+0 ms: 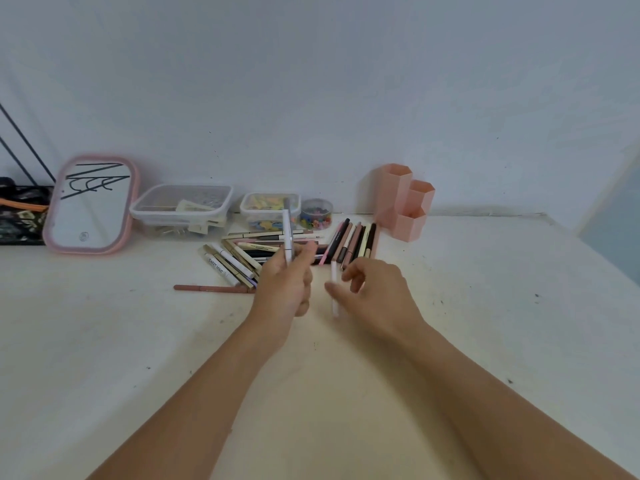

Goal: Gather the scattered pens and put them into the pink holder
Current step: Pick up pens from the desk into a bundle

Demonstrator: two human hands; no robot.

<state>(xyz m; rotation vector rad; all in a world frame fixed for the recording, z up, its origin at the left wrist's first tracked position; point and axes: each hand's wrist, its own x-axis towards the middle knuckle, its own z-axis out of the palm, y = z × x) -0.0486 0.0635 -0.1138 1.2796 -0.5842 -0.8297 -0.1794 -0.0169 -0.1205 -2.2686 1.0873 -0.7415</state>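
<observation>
The pink holder (403, 202), three hexagonal cups joined together, stands at the back right against the wall. Several pens (353, 242) lie side by side just left of it, and more pens (239, 259) lie in a loose pile at the centre. A brown pen (211, 288) lies alone at the front of the pile. My left hand (284, 285) holds a white pen (287, 233) upright above the pile. My right hand (375, 292) pinches a thin white pen (334, 289) between thumb and fingers, nearly vertical, a little above the table.
A pink-framed mirror (91, 204) leans at the back left, beside a dark patterned bag (20, 216). Two clear lidded boxes (181, 207) (270, 209) and a small round tub of coloured clips (316, 214) stand along the wall behind the pens.
</observation>
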